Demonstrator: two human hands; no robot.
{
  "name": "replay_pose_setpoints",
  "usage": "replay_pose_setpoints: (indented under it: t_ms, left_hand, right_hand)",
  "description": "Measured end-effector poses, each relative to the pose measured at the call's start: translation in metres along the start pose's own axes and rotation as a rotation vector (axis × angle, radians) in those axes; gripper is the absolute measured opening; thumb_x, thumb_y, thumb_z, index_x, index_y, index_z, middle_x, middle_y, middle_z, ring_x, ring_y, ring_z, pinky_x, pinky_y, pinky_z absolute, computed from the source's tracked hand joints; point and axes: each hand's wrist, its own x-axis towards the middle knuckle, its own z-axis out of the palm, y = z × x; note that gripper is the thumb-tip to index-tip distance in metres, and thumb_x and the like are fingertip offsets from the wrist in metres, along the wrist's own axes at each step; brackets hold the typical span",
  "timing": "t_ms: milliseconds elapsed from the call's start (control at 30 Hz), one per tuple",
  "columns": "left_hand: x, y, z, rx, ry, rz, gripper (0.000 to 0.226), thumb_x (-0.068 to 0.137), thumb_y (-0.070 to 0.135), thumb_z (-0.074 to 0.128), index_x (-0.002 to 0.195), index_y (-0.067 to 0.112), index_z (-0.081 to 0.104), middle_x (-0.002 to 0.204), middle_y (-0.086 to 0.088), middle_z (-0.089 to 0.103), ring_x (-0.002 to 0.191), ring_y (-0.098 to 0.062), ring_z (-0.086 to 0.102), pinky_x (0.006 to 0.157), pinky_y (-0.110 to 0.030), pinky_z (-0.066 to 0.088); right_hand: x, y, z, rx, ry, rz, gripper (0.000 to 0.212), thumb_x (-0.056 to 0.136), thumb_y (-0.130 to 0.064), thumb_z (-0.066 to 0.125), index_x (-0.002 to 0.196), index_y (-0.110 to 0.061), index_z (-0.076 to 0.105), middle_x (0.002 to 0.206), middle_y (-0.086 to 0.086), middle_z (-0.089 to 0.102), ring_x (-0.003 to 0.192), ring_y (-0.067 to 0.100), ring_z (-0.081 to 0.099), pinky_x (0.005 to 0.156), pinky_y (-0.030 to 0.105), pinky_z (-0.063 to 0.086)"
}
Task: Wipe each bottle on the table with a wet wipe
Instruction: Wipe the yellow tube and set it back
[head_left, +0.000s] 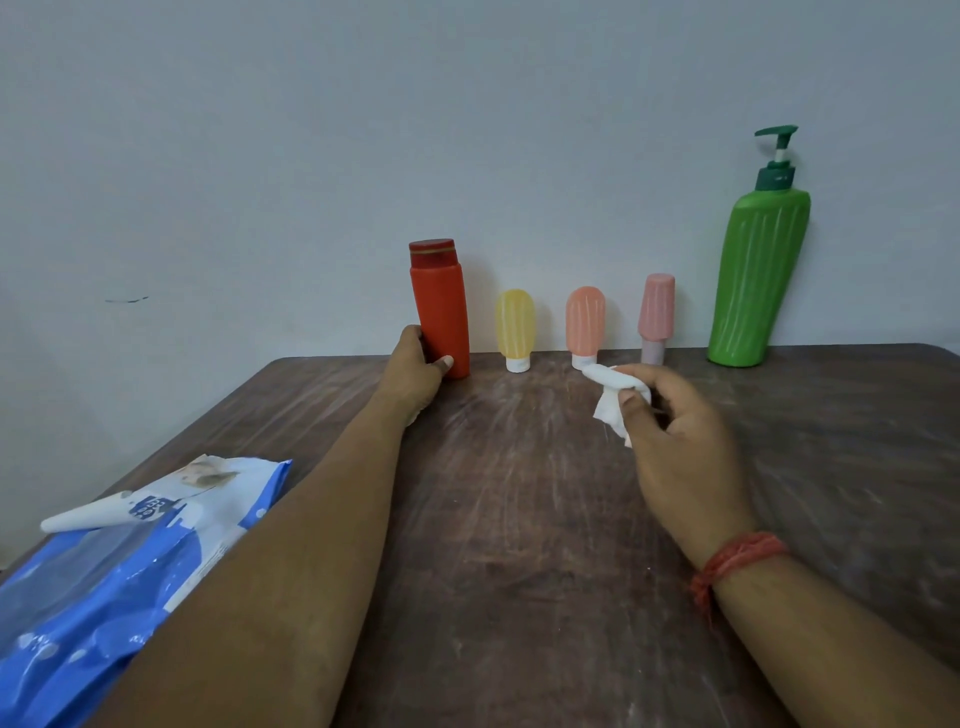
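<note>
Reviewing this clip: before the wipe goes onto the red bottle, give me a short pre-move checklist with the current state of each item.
1. Left hand has a grip on the red bottle: ok, fingers wrap its lower part.
2. Right hand holds the wet wipe: ok, bunched between fingers and thumb.
3. Wipe touching the red bottle: not ok, it is apart, to the bottle's right.
4. Red bottle's cap on: ok.
5. Other bottles upright: ok for the yellow bottle, orange bottle, pink bottle and green pump bottle.
6. Wipe still damp: cannot tell.
</note>
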Motion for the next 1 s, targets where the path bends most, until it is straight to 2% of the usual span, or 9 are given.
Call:
replay_pose_setpoints:
  t_ms: [67, 167, 300, 400, 567, 667, 800, 933, 1000]
  left_hand:
    - [0.001, 0.0, 0.0, 0.01, -0.002, -0.002, 0.051, 0.099, 0.009, 0.063, 0.143, 0.014, 0.038, 0.144, -0.01, 0.052, 0.129, -0.026, 0.052, 0.106, -0.043, 0.046]
    - [0.003, 0.002, 0.0, 0.015, -0.001, 0.0, 0.05, 0.099, 0.008, 0.062, 0.143, 0.013, 0.038, 0.144, -0.01, 0.053, 0.127, -0.025, 0.052, 0.103, -0.039, 0.046]
    - [0.005, 0.002, 0.001, 0.016, -0.008, -0.015, 0.051, 0.099, 0.008, 0.062, 0.143, 0.013, 0.037, 0.146, -0.01, 0.051, 0.132, -0.028, 0.051, 0.106, -0.042, 0.045]
    - [0.005, 0.002, 0.0, 0.014, -0.006, -0.014, 0.051, 0.099, 0.007, 0.062, 0.144, 0.013, 0.038, 0.146, -0.01, 0.051, 0.133, -0.028, 0.051, 0.102, -0.037, 0.045]
    - [0.001, 0.003, 0.0, -0.014, -0.027, -0.018, 0.062, 0.096, 0.01, 0.067, 0.149, 0.013, 0.033, 0.155, -0.01, 0.044, 0.141, -0.029, 0.044, 0.112, -0.043, 0.042]
    - [-0.003, 0.003, -0.002, -0.013, 0.024, -0.04, 0.067, 0.093, 0.017, 0.074, 0.147, 0.015, 0.034, 0.155, -0.009, 0.043, 0.141, -0.027, 0.043, 0.107, -0.037, 0.04]
    - [-0.013, 0.008, -0.005, -0.064, 0.207, -0.095, 0.06, 0.089, 0.021, 0.078, 0.137, 0.012, 0.042, 0.141, -0.009, 0.047, 0.129, -0.024, 0.049, 0.099, -0.031, 0.044]
    - [-0.032, 0.015, -0.007, -0.032, 0.426, -0.142, 0.03, 0.091, 0.008, 0.069, 0.117, 0.012, 0.053, 0.119, -0.009, 0.058, 0.104, -0.019, 0.058, 0.071, -0.021, 0.044]
    - [-0.043, 0.021, -0.005, 0.092, 0.43, -0.028, 0.021, 0.093, 0.005, 0.065, 0.108, 0.015, 0.054, 0.114, -0.008, 0.06, 0.097, -0.017, 0.058, 0.074, -0.024, 0.047]
  right_hand:
    - [-0.001, -0.001, 0.0, 0.006, -0.006, -0.005, 0.027, 0.099, -0.014, 0.053, 0.107, -0.037, 0.066, 0.105, -0.014, 0.068, 0.098, 0.004, 0.062, 0.083, 0.024, 0.049]
    - [-0.001, -0.002, 0.0, 0.004, -0.016, 0.0, 0.025, 0.1, -0.014, 0.053, 0.11, -0.032, 0.067, 0.106, -0.011, 0.068, 0.1, 0.006, 0.062, 0.085, 0.026, 0.05]
    - [-0.002, -0.002, 0.0, 0.009, -0.025, 0.012, 0.024, 0.1, -0.015, 0.053, 0.112, -0.029, 0.068, 0.108, -0.011, 0.068, 0.1, 0.004, 0.062, 0.082, 0.021, 0.048]
    - [-0.001, -0.003, -0.001, 0.004, -0.031, 0.018, 0.025, 0.1, -0.015, 0.053, 0.115, -0.027, 0.068, 0.11, -0.011, 0.067, 0.102, 0.004, 0.061, 0.085, 0.023, 0.049]
    - [-0.003, -0.001, -0.003, 0.005, -0.042, 0.022, 0.025, 0.1, -0.017, 0.052, 0.115, -0.031, 0.068, 0.109, -0.014, 0.067, 0.101, 0.002, 0.061, 0.082, 0.021, 0.047]
    - [-0.003, -0.001, -0.004, 0.007, -0.045, 0.023, 0.026, 0.101, -0.017, 0.052, 0.115, -0.031, 0.068, 0.108, -0.013, 0.068, 0.1, 0.004, 0.061, 0.082, 0.023, 0.047]
    - [-0.002, -0.002, -0.003, 0.015, -0.043, 0.021, 0.026, 0.1, -0.017, 0.052, 0.114, -0.033, 0.068, 0.108, -0.015, 0.067, 0.1, 0.003, 0.06, 0.08, 0.021, 0.045]
    - [-0.003, -0.003, -0.004, 0.026, -0.049, 0.011, 0.03, 0.1, -0.015, 0.051, 0.112, -0.036, 0.07, 0.106, -0.016, 0.067, 0.099, 0.002, 0.061, 0.08, 0.02, 0.044]
    - [-0.003, -0.005, -0.005, 0.032, -0.047, 0.002, 0.032, 0.1, -0.013, 0.051, 0.11, -0.037, 0.07, 0.105, -0.017, 0.068, 0.098, 0.001, 0.061, 0.078, 0.018, 0.043]
